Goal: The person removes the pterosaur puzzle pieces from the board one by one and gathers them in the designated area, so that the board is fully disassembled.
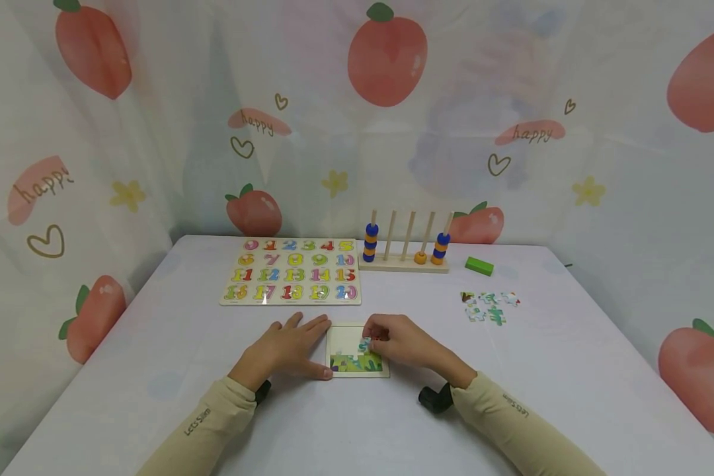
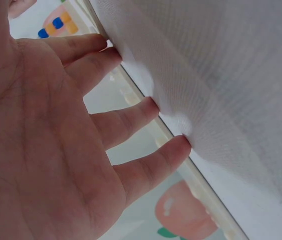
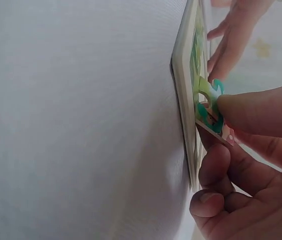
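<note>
A small puzzle tray (image 1: 357,374) with a pale frame lies between my hands in the head view, its lower strip filled with green pieces. My left hand (image 1: 291,348) spreads its straight fingers at the tray's left side, thumb and fingertip at the frame edge. Between thumb and fingers my right hand (image 1: 401,340) pinches a puzzle piece (image 3: 211,107) over the tray's right half. That piece shows green, white and teal in the right wrist view, tilted close over the tray. The left wrist view shows the left palm (image 2: 46,140) and outstretched fingers.
Behind the tray lies a number board (image 1: 291,272) with coloured numerals. A wooden bead rack (image 1: 403,264) with blue and orange beads stands at the back, a green block (image 1: 479,266) to its right. Several loose puzzle pieces (image 1: 490,308) lie on the right of the white table (image 1: 172,357).
</note>
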`<state>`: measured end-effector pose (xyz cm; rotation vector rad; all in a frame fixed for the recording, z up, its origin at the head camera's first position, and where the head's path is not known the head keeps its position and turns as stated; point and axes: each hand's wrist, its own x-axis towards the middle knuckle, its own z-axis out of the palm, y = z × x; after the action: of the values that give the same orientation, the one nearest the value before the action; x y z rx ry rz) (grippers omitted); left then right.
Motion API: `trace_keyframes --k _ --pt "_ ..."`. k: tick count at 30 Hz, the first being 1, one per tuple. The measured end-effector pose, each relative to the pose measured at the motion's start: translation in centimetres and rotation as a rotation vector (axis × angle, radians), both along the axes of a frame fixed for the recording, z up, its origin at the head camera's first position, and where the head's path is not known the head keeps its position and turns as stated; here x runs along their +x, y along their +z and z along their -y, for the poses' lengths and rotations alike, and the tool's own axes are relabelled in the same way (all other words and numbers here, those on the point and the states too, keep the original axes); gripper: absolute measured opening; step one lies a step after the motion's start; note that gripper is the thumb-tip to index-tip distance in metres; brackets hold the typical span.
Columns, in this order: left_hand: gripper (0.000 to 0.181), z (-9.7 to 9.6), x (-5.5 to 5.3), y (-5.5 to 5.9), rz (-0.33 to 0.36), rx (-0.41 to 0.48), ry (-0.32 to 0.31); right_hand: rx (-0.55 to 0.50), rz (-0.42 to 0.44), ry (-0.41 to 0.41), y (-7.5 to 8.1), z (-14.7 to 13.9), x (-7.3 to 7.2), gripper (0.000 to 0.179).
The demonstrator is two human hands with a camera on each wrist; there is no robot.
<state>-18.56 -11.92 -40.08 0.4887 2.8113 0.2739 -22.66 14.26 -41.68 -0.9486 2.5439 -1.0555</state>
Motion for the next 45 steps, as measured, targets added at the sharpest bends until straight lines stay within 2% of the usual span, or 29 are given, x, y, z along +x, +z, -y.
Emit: trace_keyframes --k 16,24,35,40,45 --pt "0.101 0.0 0.0 0.1 0.007 0.010 -0.004 -0.012 0.024 -0.031 0.3 -0.2 0.2 0.007" --pt "0.101 0.0 -0.1 0.1 0.001 0.013 -0.005 -0.032 -0.014 -0.073 0.4 -0.6 0.1 0.007" --pt "0.101 0.0 0.1 -0.1 0.013 0.023 0.010 -0.094 -0.035 -0.180 0.5 -1.9 -0.2 0.008" --pt "0.102 -0.1 0.1 0.0 0.012 0.018 0.010 -0.138 0.011 -0.273 0.5 -2.3 -0.3 0.009" --pt "0.102 -0.1 0.1 -0.1 0.010 0.015 0.011 -0.135 0.039 -0.371 0.4 -2.8 -0.5 0.011"
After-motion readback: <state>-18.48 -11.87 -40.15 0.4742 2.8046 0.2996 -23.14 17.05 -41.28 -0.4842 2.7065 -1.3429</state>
